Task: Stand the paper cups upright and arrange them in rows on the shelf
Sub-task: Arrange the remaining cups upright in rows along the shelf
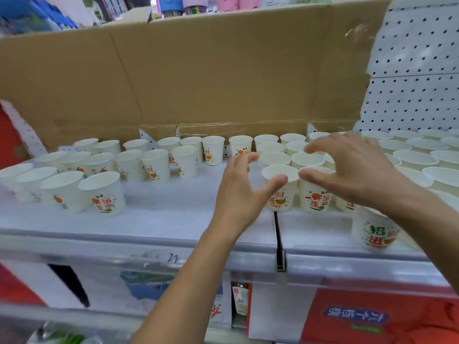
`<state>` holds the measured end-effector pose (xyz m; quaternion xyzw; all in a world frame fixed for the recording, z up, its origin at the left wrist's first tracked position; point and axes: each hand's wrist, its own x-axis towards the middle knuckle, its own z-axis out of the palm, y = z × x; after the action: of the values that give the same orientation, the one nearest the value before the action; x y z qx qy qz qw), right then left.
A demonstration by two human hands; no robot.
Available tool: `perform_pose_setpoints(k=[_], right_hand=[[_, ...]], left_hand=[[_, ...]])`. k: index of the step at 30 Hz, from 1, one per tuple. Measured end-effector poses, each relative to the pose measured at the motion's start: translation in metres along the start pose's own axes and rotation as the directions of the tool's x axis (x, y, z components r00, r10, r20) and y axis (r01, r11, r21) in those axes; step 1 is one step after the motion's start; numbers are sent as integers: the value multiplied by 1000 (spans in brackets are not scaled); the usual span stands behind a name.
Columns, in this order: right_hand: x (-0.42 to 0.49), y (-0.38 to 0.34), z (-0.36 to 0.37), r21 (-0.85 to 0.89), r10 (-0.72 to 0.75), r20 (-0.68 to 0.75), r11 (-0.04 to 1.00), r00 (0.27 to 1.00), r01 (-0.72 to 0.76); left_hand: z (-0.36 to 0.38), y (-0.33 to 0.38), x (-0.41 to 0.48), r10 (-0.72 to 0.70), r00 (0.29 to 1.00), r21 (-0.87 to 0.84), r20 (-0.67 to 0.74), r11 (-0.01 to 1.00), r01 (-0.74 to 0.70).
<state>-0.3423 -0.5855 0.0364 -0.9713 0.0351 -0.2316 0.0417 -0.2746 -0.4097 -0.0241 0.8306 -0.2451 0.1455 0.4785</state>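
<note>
Hovering over the paper cups [275, 158] on the white shelf [161, 209], both hands hold nothing.

- left hand [238, 192]: open C shape, fingers curved and spread. The thumb tip lies across the rim of the front cup [279, 199] (can't tell if it actually touches). The fingers sit left of that cup, not round it.
- right hand [355, 165]: palm down, fingers splayed above the packed upright rows. The thumb tip is at the rim of the next cup [315, 198], just beside the front cup.
- left cluster [104, 194]: upright cups in looser, uneven rows, well apart from the hands. Bare shelf lies between.
- odd cup [372, 233]: near the front edge under the right forearm, rim hidden.
- black divider [278, 234]: splits the shelf front just below the front cup.
- cardboard sheet [198, 70]: stands behind the cups, with white pegboard [417, 58] to its right.
</note>
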Motion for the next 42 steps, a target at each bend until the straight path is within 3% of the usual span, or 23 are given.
perform_pose_setpoints(k=[3,7,11,14,18,23,30,36,42], right_hand=[[-2,-41,4,206,-82,-82,974,993,98],[8,-115,31,428,-210,-46,879,977,210],[33,-190,65,586,-302,47,781,952,219],[57,-241,83,639,-344,87,739,935,213],[84,-289,97,596,-365,191,781,911,187],[99,-317,105,569,-363,238,803,901,174],[105,-326,104,523,-346,252,834,904,173],[84,-284,86,492,-275,210,859,938,142],[38,-189,49,412,-136,133,909,982,70]], left_hand=[[-33,-18,-25,12,997,-36,-81,999,-15],[-96,-59,-51,-7,966,-12,-259,1000,5],[-178,-109,-64,-88,848,-32,-522,996,83],[-242,-147,-57,-197,766,-69,-612,978,196],[-292,-176,-35,-326,830,-56,-453,939,339],[-302,-191,-14,-327,912,92,-248,929,358],[-305,-199,5,-299,937,177,-180,927,329],[-292,-173,9,-293,945,344,-143,881,325],[-216,-104,1,-178,983,240,-52,953,186]])
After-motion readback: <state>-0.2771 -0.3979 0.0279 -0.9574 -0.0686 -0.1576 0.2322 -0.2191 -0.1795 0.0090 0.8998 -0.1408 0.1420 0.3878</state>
